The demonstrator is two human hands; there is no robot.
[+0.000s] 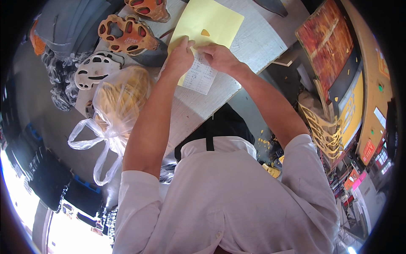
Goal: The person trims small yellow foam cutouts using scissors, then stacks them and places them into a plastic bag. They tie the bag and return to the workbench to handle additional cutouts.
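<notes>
A white printed paper slip (pixel 198 78) lies slanted over the lower part of a yellow sheet (pixel 220 19) on the table. My left hand (pixel 180 58) has its fingers bent together at the slip's upper left. At the upper right, my right hand (pixel 220 59) pinches at the same slip with thumb and forefinger. The fingertips of both hands are close together, and they partly cover the slip's top edge. Just beyond them, a small orange-yellow chip (pixel 205 32) rests on the yellow sheet.
Left of my forearm sits a knotted clear plastic bag (pixel 122 95) of yellow pieces. Orange shoe-sole-like parts with holes (pixel 127 34) and a white one (pixel 96 70) lie by the table's left side. Boards and yellow cut-out sheet scrap (pixel 323 131) stand at the right, beyond the table (pixel 258 40).
</notes>
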